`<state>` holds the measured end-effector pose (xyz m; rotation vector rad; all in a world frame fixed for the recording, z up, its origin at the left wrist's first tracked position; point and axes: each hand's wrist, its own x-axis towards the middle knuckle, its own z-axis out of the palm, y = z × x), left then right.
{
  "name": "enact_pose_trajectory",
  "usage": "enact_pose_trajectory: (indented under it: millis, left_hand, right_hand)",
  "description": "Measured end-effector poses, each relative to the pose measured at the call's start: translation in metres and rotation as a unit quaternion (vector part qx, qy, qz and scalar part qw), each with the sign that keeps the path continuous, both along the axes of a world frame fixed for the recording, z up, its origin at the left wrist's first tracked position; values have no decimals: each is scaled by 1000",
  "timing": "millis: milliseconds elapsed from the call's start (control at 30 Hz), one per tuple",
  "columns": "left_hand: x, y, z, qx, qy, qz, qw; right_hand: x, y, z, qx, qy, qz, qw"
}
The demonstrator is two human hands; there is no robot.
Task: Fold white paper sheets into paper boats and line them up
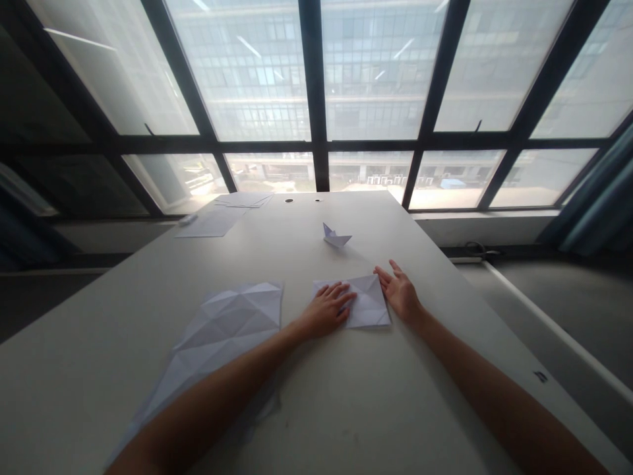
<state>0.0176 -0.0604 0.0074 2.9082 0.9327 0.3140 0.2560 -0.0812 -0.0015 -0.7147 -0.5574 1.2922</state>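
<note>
A folded sheet of white paper (368, 300) lies flat on the table, with crease lines across it. My left hand (329, 309) rests palm down on its left part, fingers spread. At the paper's right edge, my right hand (399, 292) touches the upper right corner with its fingers stretched out. Just beyond the sheet stands a small folded paper boat (337, 237). A larger creased sheet of paper (232, 316) spreads to the left, partly hidden beneath my left forearm.
Several flat paper sheets (210, 221) lie at the far left of the white table (395, 396). Two cable holes are near its back edge. Tall framed windows (370, 79) rise behind. A small dark mark (541, 377) shows near the right edge.
</note>
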Motion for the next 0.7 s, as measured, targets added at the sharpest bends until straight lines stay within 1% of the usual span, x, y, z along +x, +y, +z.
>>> enact_pose_trajectory:
  millis: [100, 333, 533, 700]
  left_hand:
    - [0, 0, 0, -5, 5, -1, 1000]
    - [-2, 0, 1, -22, 25, -24, 999]
    - [-2, -2, 3, -25, 36, -48, 998]
    - [-2, -3, 2, -25, 46, -43, 998]
  right_hand:
    - [3, -1, 3, -13, 1, 22, 1000]
    - [2, 1, 2, -8, -60, 42, 997]
    - [2, 3, -1, -20, -105, 34, 994]
    - [0, 2, -1, -23, -96, 31, 995]
